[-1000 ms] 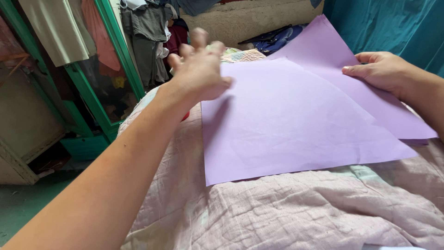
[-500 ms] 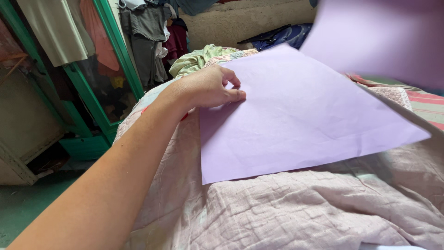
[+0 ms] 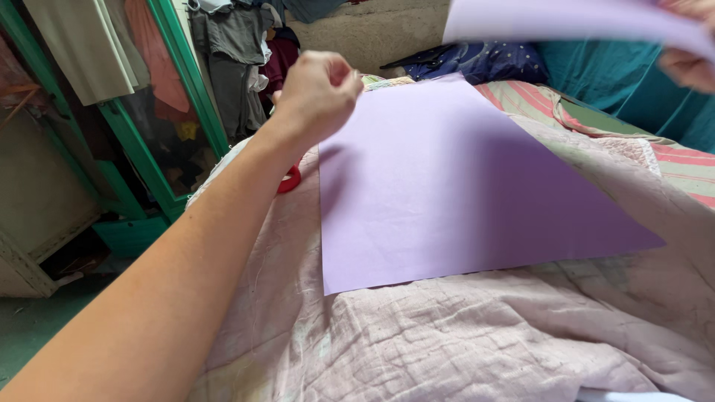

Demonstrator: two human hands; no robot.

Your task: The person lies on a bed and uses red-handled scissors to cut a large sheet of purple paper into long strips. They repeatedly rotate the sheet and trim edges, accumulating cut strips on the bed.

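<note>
- Our left hand [image 3: 319,93] hangs curled into a loose fist over the near sheet's [image 3: 454,186] far left corner, gripping nothing we can see.
- Our right hand [image 3: 689,56], mostly cut off at the top right, pinches a second sheet [image 3: 566,18] held up in the air.
- The near sheet lies flat on the quilt [image 3: 462,342].
- We judge the sheets are being separated.
- A red object [image 3: 289,179] peeks out beside the wrist.
- The green cabinet [image 3: 134,134] holds hanging clothes [image 3: 238,52].

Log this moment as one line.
left hand: fisted above sheet edge | right hand: holds raised sheet | flat sheet: on bed
</note>
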